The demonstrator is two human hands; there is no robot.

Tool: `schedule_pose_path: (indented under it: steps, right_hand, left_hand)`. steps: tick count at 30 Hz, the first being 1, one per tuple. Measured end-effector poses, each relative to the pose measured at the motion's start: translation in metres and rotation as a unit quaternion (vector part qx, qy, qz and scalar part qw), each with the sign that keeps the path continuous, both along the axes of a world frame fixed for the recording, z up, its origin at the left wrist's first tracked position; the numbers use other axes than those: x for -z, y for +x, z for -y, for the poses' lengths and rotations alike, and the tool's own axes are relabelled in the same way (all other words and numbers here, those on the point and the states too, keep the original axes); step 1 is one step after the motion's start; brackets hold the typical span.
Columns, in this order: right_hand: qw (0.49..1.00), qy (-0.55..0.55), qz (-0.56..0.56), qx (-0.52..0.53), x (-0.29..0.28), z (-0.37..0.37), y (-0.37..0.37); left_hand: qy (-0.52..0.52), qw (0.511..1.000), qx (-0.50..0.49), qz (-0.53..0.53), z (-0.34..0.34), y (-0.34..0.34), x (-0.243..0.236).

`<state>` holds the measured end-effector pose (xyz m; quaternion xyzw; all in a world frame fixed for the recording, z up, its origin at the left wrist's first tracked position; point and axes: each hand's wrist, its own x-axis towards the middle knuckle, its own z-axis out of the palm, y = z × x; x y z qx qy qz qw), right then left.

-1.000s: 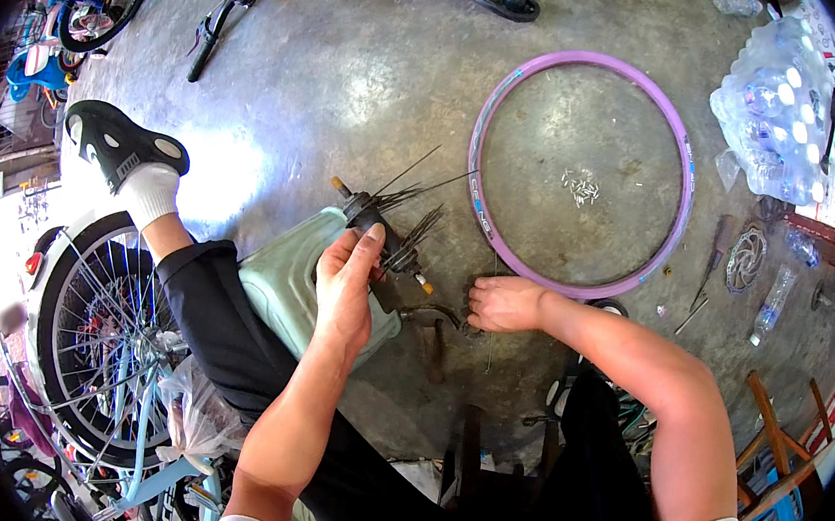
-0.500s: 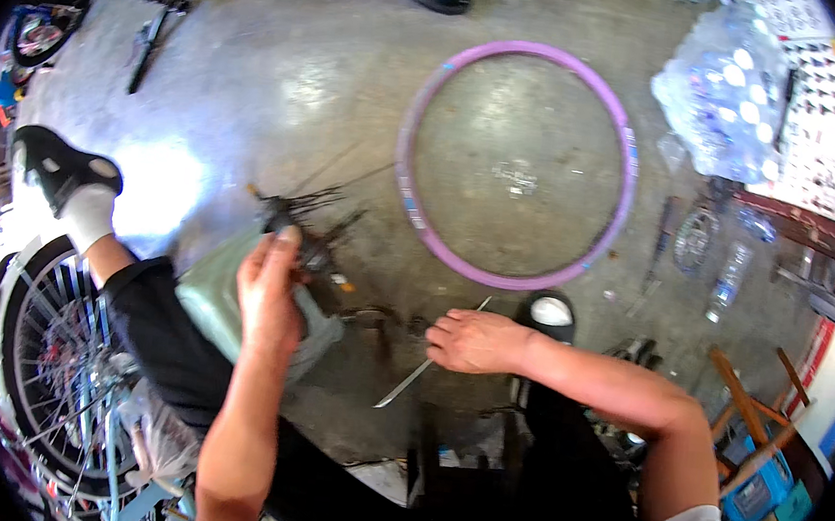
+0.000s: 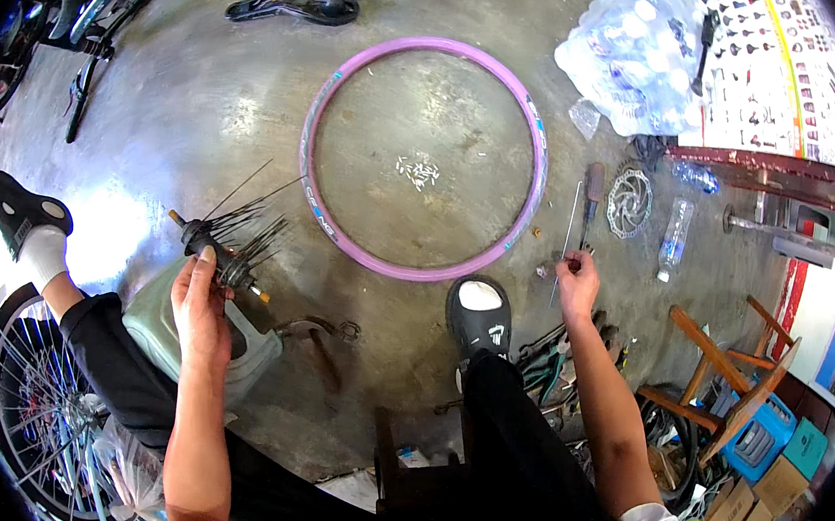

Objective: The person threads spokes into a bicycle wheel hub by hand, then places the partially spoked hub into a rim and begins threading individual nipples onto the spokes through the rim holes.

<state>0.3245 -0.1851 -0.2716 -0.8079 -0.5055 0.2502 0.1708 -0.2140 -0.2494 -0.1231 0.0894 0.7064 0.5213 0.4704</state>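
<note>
My left hand (image 3: 200, 305) grips a dark bicycle hub (image 3: 217, 253) by its side, with orange-tipped axle ends. Several thin dark spokes (image 3: 257, 237) fan out from the hub toward the rim. My right hand (image 3: 578, 281) reaches low over the floor to the right, fingers pinched on a thin metal rod (image 3: 571, 220). Just beyond these fingers lies a screwdriver (image 3: 593, 189), roughly parallel to the rod. A purple wheel rim (image 3: 416, 271) lies flat on the floor between my hands, with a small pile of silvery pieces (image 3: 417, 172) inside its circle.
A brake disc (image 3: 629, 203) and a plastic bottle (image 3: 676, 240) lie right of the screwdriver. Pliers and other tools (image 3: 554, 359) lie beside my right leg. A wooden stool (image 3: 718, 375) stands at right, a pale green container (image 3: 155, 321) below my left hand, a spoked wheel (image 3: 15, 372) at lower left.
My right hand has moved right and forward with the rod, from in front of my body to beside the screwdriver. My left hand still holds the hub. The view has shifted right.
</note>
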Motion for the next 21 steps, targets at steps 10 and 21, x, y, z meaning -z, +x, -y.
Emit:
schedule_pose_path:
  steps: [10, 21]
  right_hand:
    - [0.989, 0.137, 0.055, -0.015, 0.012, 0.019, -0.010]
    - [0.955, 0.077, -0.059, -0.280, -0.011, -0.055, -0.179]
  left_hand:
    - [-0.021, 0.999, 0.017, -0.036, 0.029, 0.010, 0.006]
    - [-0.011, 0.995, 0.093, -0.015, 0.027, 0.012, 0.012]
